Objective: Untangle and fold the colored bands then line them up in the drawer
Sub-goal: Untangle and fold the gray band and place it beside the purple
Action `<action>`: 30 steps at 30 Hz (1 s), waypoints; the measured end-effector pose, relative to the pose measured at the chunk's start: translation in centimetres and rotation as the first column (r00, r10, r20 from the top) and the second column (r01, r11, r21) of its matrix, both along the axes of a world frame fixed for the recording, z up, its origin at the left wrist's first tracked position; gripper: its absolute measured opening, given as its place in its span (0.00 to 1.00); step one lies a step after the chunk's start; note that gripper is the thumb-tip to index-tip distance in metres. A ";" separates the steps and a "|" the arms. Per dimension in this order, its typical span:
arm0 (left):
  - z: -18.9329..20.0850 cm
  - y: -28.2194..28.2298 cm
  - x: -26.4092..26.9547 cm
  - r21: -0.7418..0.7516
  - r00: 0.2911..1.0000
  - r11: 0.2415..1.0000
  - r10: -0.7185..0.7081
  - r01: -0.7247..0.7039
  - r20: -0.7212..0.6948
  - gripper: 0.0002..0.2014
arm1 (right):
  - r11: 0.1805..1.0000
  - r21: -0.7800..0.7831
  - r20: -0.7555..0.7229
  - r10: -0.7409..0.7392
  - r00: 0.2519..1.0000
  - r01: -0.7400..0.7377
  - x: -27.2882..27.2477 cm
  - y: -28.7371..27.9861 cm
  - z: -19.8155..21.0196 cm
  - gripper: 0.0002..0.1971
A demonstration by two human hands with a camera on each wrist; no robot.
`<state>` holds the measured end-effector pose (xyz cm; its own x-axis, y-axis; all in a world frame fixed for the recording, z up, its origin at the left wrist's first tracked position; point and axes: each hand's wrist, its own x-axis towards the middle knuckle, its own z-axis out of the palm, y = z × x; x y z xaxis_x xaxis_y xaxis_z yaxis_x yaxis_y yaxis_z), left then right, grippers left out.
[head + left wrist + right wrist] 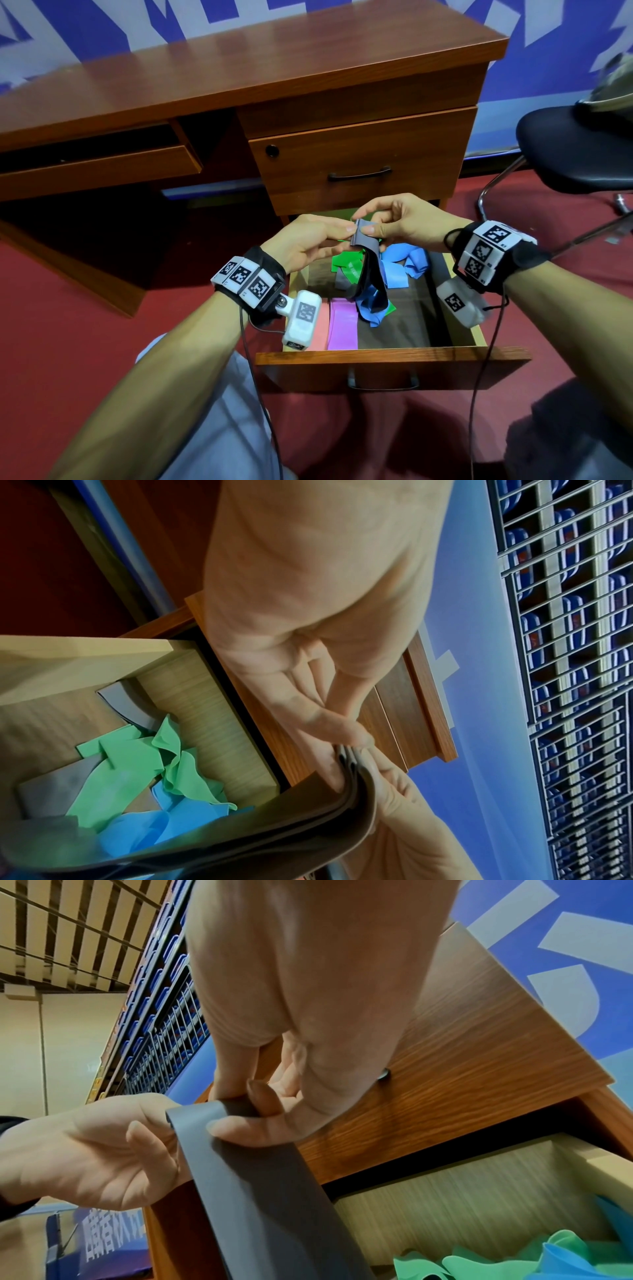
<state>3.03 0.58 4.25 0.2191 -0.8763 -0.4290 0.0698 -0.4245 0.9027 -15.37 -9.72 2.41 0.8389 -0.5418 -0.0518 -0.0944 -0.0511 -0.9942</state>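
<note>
Head view: I see left hand (308, 240) and right hand (407, 222) both pinching the grey band (364, 236), its folded top flat, remainder drooping into the drawer (394, 358).

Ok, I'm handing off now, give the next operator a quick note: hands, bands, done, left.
Left hand and right hand both pinch the top end of the grey band, held above the open drawer; its lower part hangs into the pile.
Done: pink band and purple band lie flat, side by side at the drawer's front left.
Left: fold and place the grey band, then untangle the green band and blue band; another grey piece lies under the green.
</note>
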 end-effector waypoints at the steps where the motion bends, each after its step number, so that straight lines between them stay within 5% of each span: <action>1: 0.0 0.0 0.0 0.001 1.000 1.000 -0.001 0.001 0.003 0.12 | 1.000 0.003 -0.001 0.002 1.000 -0.002 0.0 0.0 0.0 0.20; 19: 0.3 0.3 -0.2 0.006 0.994 0.999 -0.053 0.052 0.094 0.08 | 0.987 -0.148 -0.110 -0.078 0.991 0.061 0.3 -0.1 -1.0 0.10; 22: 0.6 0.5 -0.1 -0.016 0.983 0.994 -0.109 0.112 0.151 0.14 | 0.968 -0.233 -0.124 -0.125 0.984 0.093 0.1 -0.1 -0.6 0.10; 26: 1.0 0.6 -0.2 -0.029 0.981 0.995 -0.091 0.098 0.170 0.15 | 0.979 -0.159 -0.091 -0.142 0.986 0.126 0.1 -0.2 -0.8 0.12; 30: 2.8 0.7 0.6 -0.148 0.989 0.986 0.096 -0.080 0.108 0.08 | 0.973 0.027 -0.003 -0.229 0.974 0.229 1.5 -0.5 -1.0 0.18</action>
